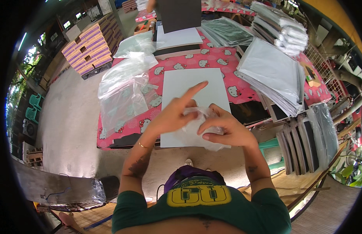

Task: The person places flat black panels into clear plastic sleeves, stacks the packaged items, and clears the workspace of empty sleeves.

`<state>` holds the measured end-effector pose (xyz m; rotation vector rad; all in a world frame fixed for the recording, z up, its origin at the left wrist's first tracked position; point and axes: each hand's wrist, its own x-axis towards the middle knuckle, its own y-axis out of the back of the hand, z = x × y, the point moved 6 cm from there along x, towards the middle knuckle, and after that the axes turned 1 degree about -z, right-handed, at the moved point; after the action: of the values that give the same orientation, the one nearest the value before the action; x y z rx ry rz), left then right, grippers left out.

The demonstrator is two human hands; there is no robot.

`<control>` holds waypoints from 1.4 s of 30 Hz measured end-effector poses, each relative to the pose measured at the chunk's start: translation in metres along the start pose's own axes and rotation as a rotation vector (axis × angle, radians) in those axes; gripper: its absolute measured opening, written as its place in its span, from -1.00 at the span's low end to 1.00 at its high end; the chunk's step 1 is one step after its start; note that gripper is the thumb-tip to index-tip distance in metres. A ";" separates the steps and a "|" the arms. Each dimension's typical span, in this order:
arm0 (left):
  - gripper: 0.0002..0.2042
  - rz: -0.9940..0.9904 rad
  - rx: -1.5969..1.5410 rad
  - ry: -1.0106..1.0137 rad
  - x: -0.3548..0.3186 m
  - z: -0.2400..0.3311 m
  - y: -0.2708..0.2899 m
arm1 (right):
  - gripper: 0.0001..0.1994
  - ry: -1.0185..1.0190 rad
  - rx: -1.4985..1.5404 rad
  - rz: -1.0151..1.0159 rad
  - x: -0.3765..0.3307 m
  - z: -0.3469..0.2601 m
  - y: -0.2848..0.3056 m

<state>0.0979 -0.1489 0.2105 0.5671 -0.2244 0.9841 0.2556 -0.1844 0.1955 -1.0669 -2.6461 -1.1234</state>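
Note:
A white rectangular board or sheet (pixel 192 80) lies on the table in front of me. Above its near half, crumpled clear plastic (pixel 208 142) is bunched between my two hands. My right hand (pixel 229 126) has its fingers and thumb curled round this plastic. On the other side, my left hand (pixel 179 113) meets the plastic with its thumb and bent fingers, while its index finger points out over the board. Part of the left hand's grip is hidden by the plastic. Left of the board lie loose clear plastic bags (pixel 124 91).
The table wears a pink patterned cloth (pixel 149 113). Plastic-wrapped flat stacks (pixel 270 72) stand at the right. At the far side, a person's hand (pixel 151 5) is beside a raised dark board (pixel 180 17). Stacked boxes (pixel 93 46) stand on the floor at left.

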 end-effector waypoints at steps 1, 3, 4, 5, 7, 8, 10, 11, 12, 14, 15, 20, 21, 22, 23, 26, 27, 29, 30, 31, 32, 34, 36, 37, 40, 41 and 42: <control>-0.60 -0.069 -0.227 0.054 -0.001 -0.003 -0.003 | -0.71 -0.165 -0.212 0.073 -0.009 0.019 0.008; -0.62 -0.058 -0.459 0.077 -0.011 -0.007 0.017 | -0.67 -0.503 -0.634 0.253 -0.046 0.062 0.033; -0.63 -0.044 -0.324 0.091 -0.013 -0.008 0.016 | -0.65 -0.561 -0.725 0.338 -0.058 0.069 0.045; -0.65 -0.030 -0.195 0.109 -0.016 -0.007 0.015 | -0.64 -0.617 -0.819 0.417 -0.066 0.070 0.057; -0.67 -0.181 0.513 0.012 -0.009 -0.005 -0.014 | -0.64 -0.709 -0.862 0.612 -0.079 0.070 0.078; -0.67 -0.044 0.695 0.027 -0.012 -0.014 -0.008 | -0.65 -0.731 -0.796 0.724 -0.076 0.061 0.088; -0.65 0.230 1.036 0.044 -0.016 -0.041 -0.001 | -0.70 -0.578 -0.823 0.944 -0.081 0.059 0.097; -0.64 0.298 0.982 0.059 -0.010 -0.040 -0.001 | -0.71 -0.509 -0.758 0.956 -0.079 0.066 0.097; -0.63 0.365 0.927 0.073 -0.002 -0.037 -0.002 | -0.71 -0.439 -0.694 0.965 -0.077 0.071 0.098; -0.61 0.452 0.875 0.087 0.008 -0.039 0.006 | -0.67 -0.331 -0.562 0.967 -0.070 0.072 0.097; -0.60 0.474 0.883 0.084 0.012 -0.041 0.016 | -0.67 -0.311 -0.603 0.908 -0.065 0.070 0.096; -0.49 0.480 1.055 0.220 0.027 -0.061 0.074 | -0.67 -0.525 -0.849 0.497 -0.061 0.094 0.121; -0.47 0.515 1.053 0.179 0.028 -0.044 0.077 | -0.68 -0.378 -0.943 0.572 -0.051 0.067 0.120; -0.46 0.563 1.058 0.135 0.027 -0.024 0.083 | -0.69 -0.211 -1.034 0.648 -0.033 0.017 0.120; -0.45 0.557 1.033 0.054 0.034 -0.004 0.076 | -0.70 -0.028 -0.996 0.730 -0.022 -0.019 0.111; -0.44 0.465 0.985 -0.245 0.042 0.055 0.015 | -0.78 0.531 -0.489 0.651 0.011 -0.073 0.065; -0.44 0.411 0.988 -0.399 0.044 0.076 -0.009 | -0.80 0.135 -0.636 0.540 0.036 -0.027 0.075; -0.45 0.322 1.134 -0.409 0.043 0.080 -0.020 | -0.78 0.023 -0.918 0.440 0.034 0.068 0.106; -0.46 0.293 1.262 -0.264 0.041 0.056 -0.006 | -0.73 0.285 -1.000 0.524 0.006 0.092 0.128; -0.47 0.270 1.419 -0.066 0.026 0.039 0.018 | -0.69 -0.106 -1.090 0.559 0.023 0.087 0.143; -0.50 0.412 1.376 -0.018 0.015 0.042 0.037 | -0.65 -0.516 -1.168 0.577 0.030 0.071 0.161; -0.56 0.692 1.267 0.052 -0.001 0.049 0.071 | -0.60 -0.305 -1.183 0.586 0.035 0.033 0.137; -0.57 0.543 1.385 0.097 -0.017 0.043 0.074 | -0.55 -0.103 -1.196 0.600 0.016 -0.003 0.098; -0.57 0.439 1.411 0.112 -0.027 0.030 0.065 | -0.54 -0.132 -1.436 0.108 -0.007 0.046 0.070; -0.42 0.009 1.387 0.403 -0.098 -0.037 0.091 | -0.62 -0.388 -0.392 -0.642 -0.074 0.099 -0.004; -0.40 -0.040 1.242 0.426 -0.111 -0.045 0.108 | -0.66 -0.542 -0.046 -0.678 -0.078 0.076 -0.018; -0.43 0.003 0.880 0.327 -0.116 -0.042 0.115 | -0.69 -0.495 0.078 -0.680 -0.082 0.067 -0.015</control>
<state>-0.0647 -0.1607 0.1667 1.1828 0.5321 1.1439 0.3204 -0.1943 0.1109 -0.4613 -3.5722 -0.8897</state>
